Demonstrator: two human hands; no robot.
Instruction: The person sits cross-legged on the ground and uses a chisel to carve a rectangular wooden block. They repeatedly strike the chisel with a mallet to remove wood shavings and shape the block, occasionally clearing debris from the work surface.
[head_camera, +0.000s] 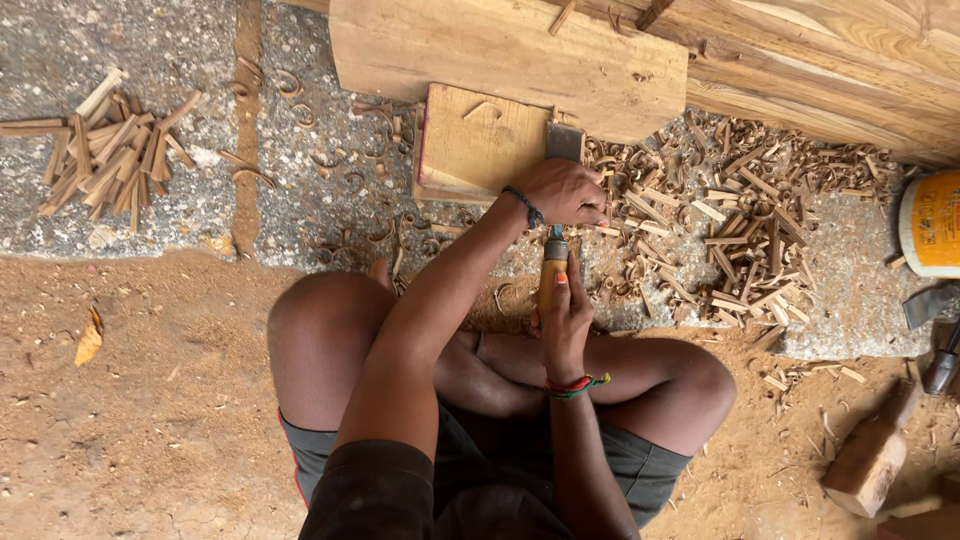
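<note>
here, your left hand (566, 192) sits closed over the upper shaft of a chisel (556, 215), knuckles up, just below its wide metal blade (564, 142). your right hand (563, 318) is wrapped around the chisel's yellow wooden handle (552, 268) from the 6 o'clock side, thumb lying along it. so both hands are shut on the one tool, left above right, nearly touching.

the blade rests at the right edge of a small flat wooden board (478, 145), which lies on the grey stone slab (180, 215) at 12 o'clock from your hands. a bigger plank (500, 50) overlaps the board's top edge, and long timber beams (830, 70) run off toward 1 o'clock.

curled wood shavings and short offcuts (740, 215) are heaped at 3 o'clock from the chisel. a second pile of sticks (110, 155) lies well apart at 9 o'clock. a yellow and white tub (932, 222) stands at the frame's right edge, with a wooden mallet (870, 460) on the sandy ground at 4 o'clock. your crossed legs (330, 340) fill the space at 6 o'clock, on the dirt.
</note>
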